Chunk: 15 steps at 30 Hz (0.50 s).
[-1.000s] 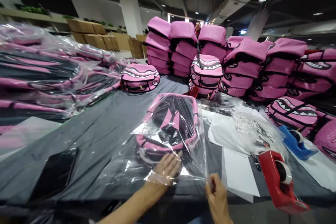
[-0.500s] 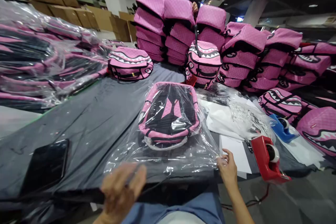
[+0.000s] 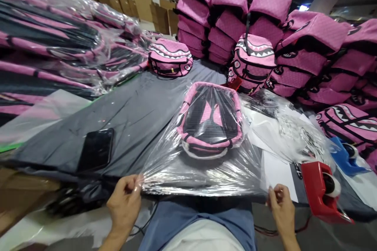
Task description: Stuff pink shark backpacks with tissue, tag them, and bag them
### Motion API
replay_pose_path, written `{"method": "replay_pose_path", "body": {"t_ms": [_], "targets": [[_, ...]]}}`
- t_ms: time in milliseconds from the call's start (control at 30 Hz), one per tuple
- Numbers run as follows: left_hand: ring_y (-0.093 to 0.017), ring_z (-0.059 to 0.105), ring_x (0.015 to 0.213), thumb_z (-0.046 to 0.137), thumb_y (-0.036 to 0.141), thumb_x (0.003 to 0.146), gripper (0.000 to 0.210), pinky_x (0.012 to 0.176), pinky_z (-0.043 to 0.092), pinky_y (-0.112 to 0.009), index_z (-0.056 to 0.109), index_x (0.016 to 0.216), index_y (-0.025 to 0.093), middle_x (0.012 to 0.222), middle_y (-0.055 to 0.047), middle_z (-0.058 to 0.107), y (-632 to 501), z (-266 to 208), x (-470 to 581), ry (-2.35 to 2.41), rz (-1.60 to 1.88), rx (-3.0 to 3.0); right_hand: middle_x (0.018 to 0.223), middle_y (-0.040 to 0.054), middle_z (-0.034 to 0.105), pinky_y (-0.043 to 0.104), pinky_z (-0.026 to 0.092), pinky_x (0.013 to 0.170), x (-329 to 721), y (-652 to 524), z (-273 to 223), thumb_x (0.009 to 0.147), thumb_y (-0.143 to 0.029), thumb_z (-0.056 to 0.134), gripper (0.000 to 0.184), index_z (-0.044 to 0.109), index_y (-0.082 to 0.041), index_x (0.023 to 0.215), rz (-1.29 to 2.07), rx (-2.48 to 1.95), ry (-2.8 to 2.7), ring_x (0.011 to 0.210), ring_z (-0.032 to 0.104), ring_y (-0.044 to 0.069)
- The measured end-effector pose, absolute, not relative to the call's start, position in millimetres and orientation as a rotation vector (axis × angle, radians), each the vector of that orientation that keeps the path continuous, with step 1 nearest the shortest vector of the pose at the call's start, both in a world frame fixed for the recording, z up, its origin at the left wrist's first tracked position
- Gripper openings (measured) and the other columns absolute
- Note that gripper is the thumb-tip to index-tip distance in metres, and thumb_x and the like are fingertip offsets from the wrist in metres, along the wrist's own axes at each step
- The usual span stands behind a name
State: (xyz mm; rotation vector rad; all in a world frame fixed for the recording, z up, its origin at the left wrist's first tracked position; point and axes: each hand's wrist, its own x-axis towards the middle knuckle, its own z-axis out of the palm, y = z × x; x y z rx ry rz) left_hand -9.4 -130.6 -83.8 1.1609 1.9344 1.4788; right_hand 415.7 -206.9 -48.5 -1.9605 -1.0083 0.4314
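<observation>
Stretching the near edge of a clear plastic bag (image 3: pixel 203 180) taut between both hands, just above the lap. Taking the pink-and-black backpack (image 3: pixel 212 135) inside it as the dial's centre, with twelve o'clock away from the body. Pinching one bag corner between seven and eight o'clock with the left hand (image 3: pixel 125 204), thumb pressed against bent forefinger. Gripping the other corner between four and five with the right hand (image 3: pixel 282 206), thumb and forefinger closed on the film, remaining fingers loosely curled. Lying flat on the dark-covered table (image 3: pixel 126 110), under plastic, with ribbed black panel and two pink shapes facing up.

Between eight and nine, near the table edge, a black phone (image 3: pixel 97 149). At ten, a heap of bagged backpacks (image 3: pixel 53 43). At eleven, a lone pink backpack (image 3: pixel 171 59) with a printed toothed mouth. At one, another upright backpack (image 3: pixel 253 66), in front of pink stacks (image 3: pixel 228 29). At four, white paper (image 3: pixel 277 172), then farther out a red tape dispenser (image 3: pixel 313 188). Between three and four, beyond that, a blue tape dispenser (image 3: pixel 343 157).
</observation>
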Motion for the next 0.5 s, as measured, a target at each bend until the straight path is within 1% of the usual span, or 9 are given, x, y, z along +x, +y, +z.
{"method": "replay_pose_path", "body": {"t_ms": [67, 133, 167, 233, 300, 333, 400, 433, 500], "targets": [[-0.019, 0.065, 0.058, 0.062, 0.068, 0.076, 0.05, 0.061, 0.057, -0.032, 0.035, 0.071, 0.027, 0.06, 0.003, 0.061, -135, -91, -13, 1.857, 1.373, 0.98, 0.053, -0.0043, 0.053, 0.027, 0.046, 0.048, 418, -214, -52, 0.075, -0.074, 0.062, 0.052, 0.045, -0.026, 0.081, 0.475, -1.963, -0.964, 0.046, 0.055, 0.016], [-0.023, 0.066, 0.053, 0.065, 0.074, 0.069, 0.054, 0.053, 0.057, -0.034, 0.039, 0.074, 0.027, 0.053, 0.004, 0.061, -141, -99, -23, 1.728, 1.254, 0.851, 0.057, -0.0018, 0.056, 0.028, 0.047, 0.048, 426, -221, -55, 0.07, -0.073, 0.069, 0.053, 0.047, -0.026, 0.082, 0.543, -1.93, -0.965, 0.05, 0.059, 0.018], [-0.024, 0.068, 0.055, 0.066, 0.074, 0.066, 0.054, 0.054, 0.058, -0.035, 0.045, 0.079, 0.026, 0.055, 0.003, 0.064, -144, -101, -29, 1.697, 1.225, 0.831, 0.062, 0.001, 0.06, 0.028, 0.047, 0.047, 432, -223, -56, 0.067, -0.071, 0.073, 0.053, 0.048, -0.026, 0.082, 0.58, -1.896, -0.953, 0.055, 0.063, 0.021], [-0.027, 0.073, 0.07, 0.067, 0.07, 0.065, 0.055, 0.066, 0.06, -0.037, 0.055, 0.091, 0.023, 0.069, -0.003, 0.073, -148, -101, -44, 1.715, 1.234, 0.878, 0.08, 0.0114, 0.068, 0.031, 0.049, 0.047, 447, -220, -52, 0.059, -0.066, 0.08, 0.053, 0.055, -0.028, 0.086, 0.691, -1.813, -0.888, 0.069, 0.07, 0.028], [-0.028, 0.074, 0.09, 0.063, 0.067, 0.069, 0.056, 0.08, 0.059, -0.037, 0.06, 0.102, 0.022, 0.089, -0.007, 0.077, -142, -91, -56, 1.784, 1.282, 0.981, 0.096, 0.021, 0.071, 0.037, 0.054, 0.052, 457, -207, -43, 0.054, -0.063, 0.082, 0.052, 0.063, -0.028, 0.089, 0.828, -1.785, -0.808, 0.082, 0.073, 0.033], [-0.028, 0.072, 0.096, 0.059, 0.067, 0.071, 0.056, 0.084, 0.057, -0.037, 0.06, 0.105, 0.022, 0.095, -0.008, 0.077, -135, -84, -59, 1.821, 1.281, 1.039, 0.098, 0.0227, 0.071, 0.039, 0.055, 0.055, 458, -197, -37, 0.053, -0.062, 0.081, 0.053, 0.066, -0.027, 0.09, 0.901, -1.801, -0.779, 0.083, 0.073, 0.034], [-0.027, 0.071, 0.096, 0.051, 0.068, 0.073, 0.056, 0.085, 0.054, -0.036, 0.063, 0.102, 0.022, 0.097, -0.008, 0.076, -114, -67, -60, 1.881, 1.161, 1.189, 0.089, 0.0191, 0.071, 0.039, 0.055, 0.054, 451, -174, -27, 0.051, -0.067, 0.076, 0.057, 0.068, -0.023, 0.087, 1.019, -1.884, -0.761, 0.074, 0.072, 0.031], [-0.027, 0.07, 0.09, 0.049, 0.069, 0.074, 0.053, 0.081, 0.053, -0.035, 0.065, 0.096, 0.023, 0.092, -0.006, 0.076, -103, -60, -57, 1.909, 1.043, 1.28, 0.081, 0.0148, 0.07, 0.036, 0.053, 0.049, 444, -163, -24, 0.052, -0.071, 0.073, 0.06, 0.067, -0.021, 0.084, 1.058, -1.933, -0.778, 0.067, 0.07, 0.028], [-0.023, 0.067, 0.073, 0.047, 0.07, 0.075, 0.049, 0.069, 0.049, -0.031, 0.064, 0.077, 0.024, 0.074, -0.003, 0.071, -82, -49, -48, 1.943, 0.786, 1.442, 0.064, 0.0059, 0.064, 0.028, 0.044, 0.041, 428, -148, -23, 0.053, -0.079, 0.068, 0.063, 0.062, -0.019, 0.074, 1.085, -1.999, -0.852, 0.053, 0.063, 0.021]]}}
